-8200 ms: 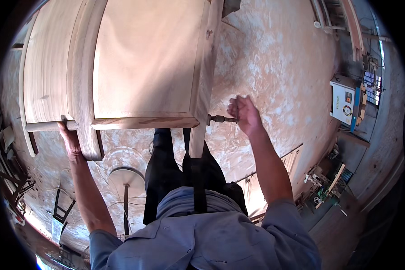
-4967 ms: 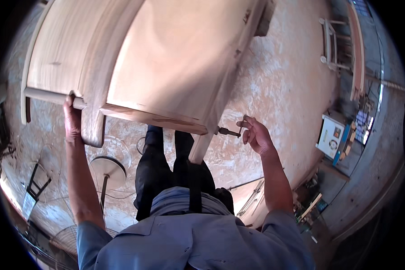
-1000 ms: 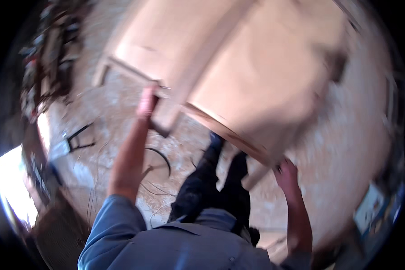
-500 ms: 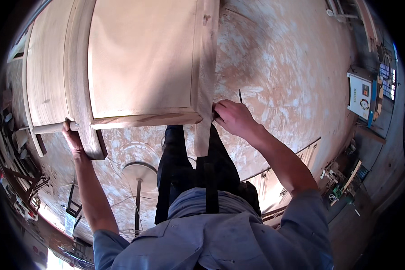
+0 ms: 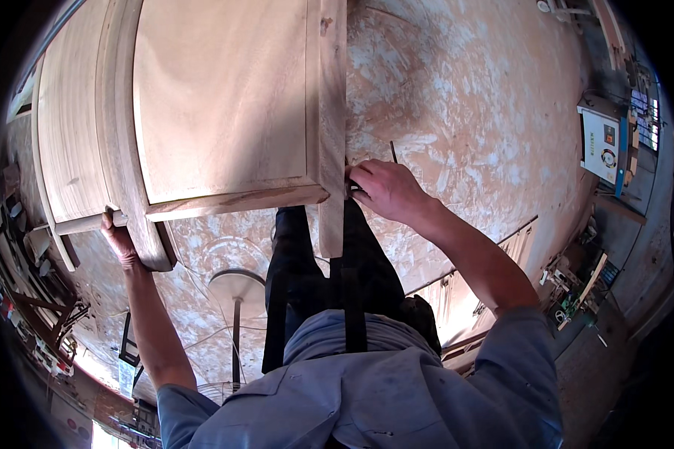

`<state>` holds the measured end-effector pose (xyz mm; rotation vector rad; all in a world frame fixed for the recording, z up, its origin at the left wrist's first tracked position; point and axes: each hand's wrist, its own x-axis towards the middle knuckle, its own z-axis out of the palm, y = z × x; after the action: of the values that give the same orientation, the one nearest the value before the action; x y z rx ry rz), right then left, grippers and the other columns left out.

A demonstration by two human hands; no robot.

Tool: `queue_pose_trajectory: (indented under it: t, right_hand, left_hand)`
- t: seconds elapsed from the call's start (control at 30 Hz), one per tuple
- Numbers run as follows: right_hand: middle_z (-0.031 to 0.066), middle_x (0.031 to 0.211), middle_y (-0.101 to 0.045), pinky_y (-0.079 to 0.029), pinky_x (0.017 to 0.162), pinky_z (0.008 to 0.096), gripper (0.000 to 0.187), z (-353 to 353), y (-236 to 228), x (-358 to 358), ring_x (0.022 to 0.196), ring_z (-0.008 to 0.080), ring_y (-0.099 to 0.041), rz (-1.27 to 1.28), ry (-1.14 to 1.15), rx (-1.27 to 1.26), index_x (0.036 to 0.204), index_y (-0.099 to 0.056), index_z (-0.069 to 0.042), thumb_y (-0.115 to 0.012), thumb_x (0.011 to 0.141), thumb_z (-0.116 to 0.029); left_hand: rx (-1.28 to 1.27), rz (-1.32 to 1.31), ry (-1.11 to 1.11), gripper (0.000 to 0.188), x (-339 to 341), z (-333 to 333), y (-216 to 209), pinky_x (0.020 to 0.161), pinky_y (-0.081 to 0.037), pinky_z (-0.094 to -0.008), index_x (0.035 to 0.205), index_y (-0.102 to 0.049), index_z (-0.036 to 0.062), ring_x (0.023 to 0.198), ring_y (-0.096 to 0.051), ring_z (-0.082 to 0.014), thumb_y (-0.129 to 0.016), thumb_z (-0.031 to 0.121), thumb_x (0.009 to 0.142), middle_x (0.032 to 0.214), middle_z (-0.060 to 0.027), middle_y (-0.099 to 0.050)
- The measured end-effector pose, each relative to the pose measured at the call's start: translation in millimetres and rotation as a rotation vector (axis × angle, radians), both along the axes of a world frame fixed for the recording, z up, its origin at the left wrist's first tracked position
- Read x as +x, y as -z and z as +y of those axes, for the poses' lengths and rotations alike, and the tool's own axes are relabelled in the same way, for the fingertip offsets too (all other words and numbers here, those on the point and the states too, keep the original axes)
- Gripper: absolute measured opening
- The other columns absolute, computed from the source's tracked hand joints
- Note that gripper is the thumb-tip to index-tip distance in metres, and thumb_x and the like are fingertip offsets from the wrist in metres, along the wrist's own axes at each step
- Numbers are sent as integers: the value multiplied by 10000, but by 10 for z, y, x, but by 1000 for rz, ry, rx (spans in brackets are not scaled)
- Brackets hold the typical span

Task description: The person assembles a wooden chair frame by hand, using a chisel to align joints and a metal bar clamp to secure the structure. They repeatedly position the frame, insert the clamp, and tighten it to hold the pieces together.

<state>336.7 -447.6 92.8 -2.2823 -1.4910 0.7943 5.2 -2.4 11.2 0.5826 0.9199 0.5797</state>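
A pale, unpainted wooden cabinet (image 5: pixel 221 97) with framed panels and short legs fills the upper left. My left hand (image 5: pixel 118 233) is closed round the bottom rail (image 5: pixel 90 223) of its left side, just beside a thick corner leg (image 5: pixel 148 224). At the cabinet's right corner post (image 5: pixel 332 150), my right hand (image 5: pixel 386 188) grips with bent fingers. Its fingertips are partly hidden at the post's outer side, so the exact part held there does not show. The front bottom rail (image 5: pixel 236 203) lies between my hands, above my legs.
A round disc on a stand (image 5: pixel 237 288) is on the paint-smeared floor (image 5: pixel 457 97) near my left leg. Panelled wooden pieces (image 5: pixel 464 299) lie at the right. Farther right is a white and blue machine box (image 5: pixel 600 150); timber and clutter (image 5: pixel 34 262) line the left.
The cabinet and both my hands now sit slightly farther left in the view, while the machine box appears a little farther right. Both hands keep their holds.
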Motion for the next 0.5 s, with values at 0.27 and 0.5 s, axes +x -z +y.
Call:
queue_pose_trajectory:
  t: [0.27, 0.5]
  right_hand:
    - [138, 1185, -570, -405, 996, 374, 374, -419, -201, 291, 1175, 308, -491, -51, -22, 40, 1053, -608, -46, -732, 709, -124]
    - [117, 858, -660, -535, 679, 309, 206, -795, 140, 124, 737, 193, -654, 1195, 853, -80, 1106, -533, -3, -480, 956, -134]
  left_hand:
    - [9, 3, -7, 417, -117, 88, 85, 939, -445, -405, 1154, -571, 100, 1039, -571, -227, -620, 369, 840, 1129, -55, -610]
    - [28, -8, 15, 406, -19, 16, 12, 936, -445, -402, 1146, -576, 105, 1033, -571, -223, -623, 367, 840, 1114, -48, -614]
